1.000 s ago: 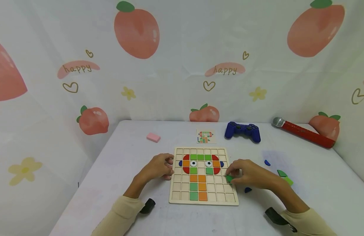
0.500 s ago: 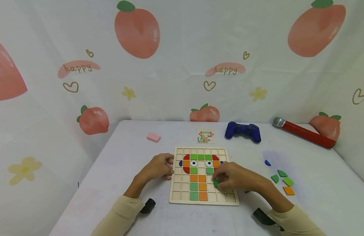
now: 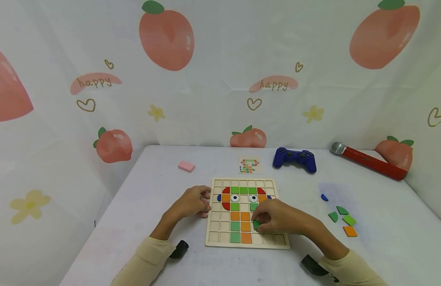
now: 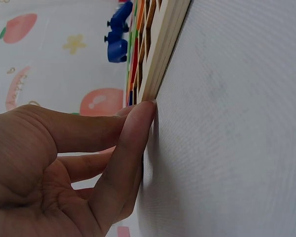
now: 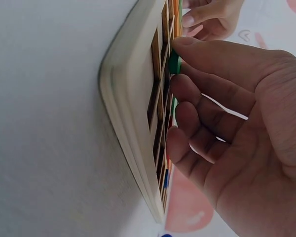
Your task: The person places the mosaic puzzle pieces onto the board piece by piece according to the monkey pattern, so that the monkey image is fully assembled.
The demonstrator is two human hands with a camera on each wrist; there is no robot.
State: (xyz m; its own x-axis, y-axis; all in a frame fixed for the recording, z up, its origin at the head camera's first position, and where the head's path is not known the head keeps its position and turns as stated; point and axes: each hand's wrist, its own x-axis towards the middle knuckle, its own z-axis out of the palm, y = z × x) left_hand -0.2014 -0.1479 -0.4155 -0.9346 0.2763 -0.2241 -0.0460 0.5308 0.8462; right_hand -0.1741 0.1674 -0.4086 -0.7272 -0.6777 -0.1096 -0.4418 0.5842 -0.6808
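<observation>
A square wooden grid board, partly filled with coloured tiles and two eye tiles, lies flat on the table. My left hand pinches its left edge; the left wrist view shows thumb and finger meeting at the pale board rim. Over the lower right part of the grid, my right hand pinches a small green tile between thumb and forefinger. That green piece sits right at the cell walls in the right wrist view, its shape mostly covered by fingers. An orange-and-green column runs just left of it.
Loose pieces lie right of the board: green rounded ones, a light green square, an orange square and a blue half-disc. Behind are a pattern card, pink block, blue game controller and red microphone.
My right hand has moved left from the board's right edge to the cells beside the orange-and-green column, carrying the green tile. The left hand stays at the board's edge.
</observation>
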